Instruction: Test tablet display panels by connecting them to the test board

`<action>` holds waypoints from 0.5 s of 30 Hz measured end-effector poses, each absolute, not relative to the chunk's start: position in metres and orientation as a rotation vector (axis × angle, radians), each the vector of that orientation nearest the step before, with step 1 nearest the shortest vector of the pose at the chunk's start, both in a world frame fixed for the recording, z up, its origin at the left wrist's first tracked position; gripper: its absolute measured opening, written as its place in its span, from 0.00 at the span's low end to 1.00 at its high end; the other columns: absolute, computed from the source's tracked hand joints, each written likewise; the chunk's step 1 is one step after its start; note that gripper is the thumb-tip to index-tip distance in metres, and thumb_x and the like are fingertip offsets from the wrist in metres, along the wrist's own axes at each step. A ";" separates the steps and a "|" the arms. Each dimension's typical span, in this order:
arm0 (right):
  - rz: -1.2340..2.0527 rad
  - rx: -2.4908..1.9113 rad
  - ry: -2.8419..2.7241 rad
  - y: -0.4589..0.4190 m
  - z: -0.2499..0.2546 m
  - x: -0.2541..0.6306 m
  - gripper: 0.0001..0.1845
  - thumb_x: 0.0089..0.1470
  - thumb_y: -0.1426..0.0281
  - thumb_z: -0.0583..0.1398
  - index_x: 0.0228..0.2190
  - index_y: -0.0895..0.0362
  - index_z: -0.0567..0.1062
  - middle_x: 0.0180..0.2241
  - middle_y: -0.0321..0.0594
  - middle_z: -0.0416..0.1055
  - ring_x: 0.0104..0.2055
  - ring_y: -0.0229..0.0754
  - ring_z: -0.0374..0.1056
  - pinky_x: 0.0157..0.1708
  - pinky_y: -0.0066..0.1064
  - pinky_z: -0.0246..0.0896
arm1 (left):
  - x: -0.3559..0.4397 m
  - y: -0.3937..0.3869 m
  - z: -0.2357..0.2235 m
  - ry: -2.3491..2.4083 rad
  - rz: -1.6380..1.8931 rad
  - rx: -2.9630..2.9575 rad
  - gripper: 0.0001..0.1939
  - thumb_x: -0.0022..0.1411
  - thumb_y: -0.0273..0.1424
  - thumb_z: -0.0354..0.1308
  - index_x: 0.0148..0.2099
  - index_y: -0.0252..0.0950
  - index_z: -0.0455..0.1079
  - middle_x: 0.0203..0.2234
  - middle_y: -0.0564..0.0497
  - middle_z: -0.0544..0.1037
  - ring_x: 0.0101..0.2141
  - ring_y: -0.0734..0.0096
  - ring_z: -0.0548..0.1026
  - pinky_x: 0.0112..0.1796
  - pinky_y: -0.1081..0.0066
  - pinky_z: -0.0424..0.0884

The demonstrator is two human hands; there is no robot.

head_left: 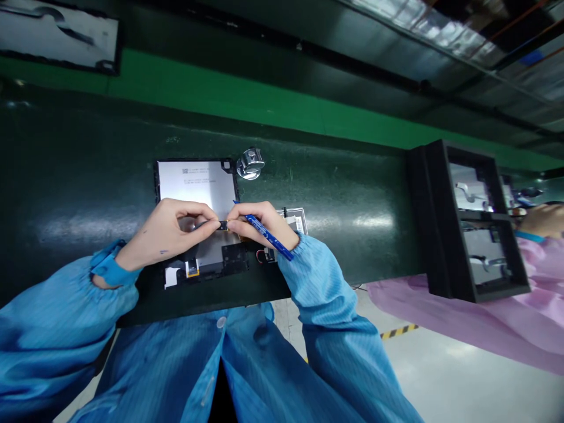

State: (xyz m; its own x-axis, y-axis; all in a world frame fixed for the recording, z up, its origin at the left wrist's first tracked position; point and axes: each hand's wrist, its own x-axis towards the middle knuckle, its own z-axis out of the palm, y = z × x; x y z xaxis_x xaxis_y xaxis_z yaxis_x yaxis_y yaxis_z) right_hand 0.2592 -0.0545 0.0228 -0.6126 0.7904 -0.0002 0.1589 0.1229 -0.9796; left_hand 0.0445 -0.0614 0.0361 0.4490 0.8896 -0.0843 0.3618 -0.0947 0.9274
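Observation:
My left hand [170, 234] is closed in a pinch on one end of a small dark strip [223, 225], seemingly part of a thin flex cable. Thumb and fingertips of my right hand [259, 223] meet at the strip's other end. A slim blue tool [268, 237] with pale lettering is tucked across the right hand, its tip showing past the fingers. Beneath both hands lies a flat display panel [198, 185] with a silvery back and black frame. Its lower edge carries black film and a yellow-edged connector [192, 269]. The fingers partly hide the strip.
A shiny metal roll holder [251, 163] stands beyond the panel. Right of it lies a battery-like part [297, 220], partly covered. A black divided frame [471, 220] stands farther right, near a pink-sleeved person [544, 252]. Another panel [57, 35] lies at upper left.

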 end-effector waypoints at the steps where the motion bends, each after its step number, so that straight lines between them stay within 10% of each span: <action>1: 1.536 -0.899 -1.890 -0.055 0.023 0.259 0.15 0.59 0.61 0.60 0.28 0.60 0.73 0.23 0.33 0.65 0.26 0.32 0.60 0.30 0.25 0.56 | 0.044 -0.061 0.036 1.085 0.632 1.678 0.08 0.59 0.34 0.60 0.31 0.38 0.77 0.26 0.52 0.79 0.28 0.72 0.73 0.30 0.74 0.68; 10: 1.363 -1.005 -1.871 -0.064 0.013 0.243 0.10 0.47 0.71 0.55 0.17 0.57 0.63 0.16 0.28 0.54 0.21 0.30 0.51 0.25 0.25 0.49 | 0.046 -0.061 0.030 1.058 0.531 1.754 0.10 0.59 0.35 0.58 0.31 0.36 0.77 0.27 0.50 0.80 0.26 0.72 0.72 0.29 0.73 0.69; 15: 1.098 -1.266 -1.772 -0.074 0.028 0.254 0.14 0.58 0.63 0.53 0.27 0.57 0.73 0.23 0.35 0.69 0.23 0.33 0.60 0.29 0.28 0.57 | 0.044 -0.054 0.025 1.097 0.463 1.739 0.12 0.59 0.39 0.58 0.33 0.36 0.77 0.27 0.49 0.80 0.28 0.69 0.74 0.31 0.71 0.69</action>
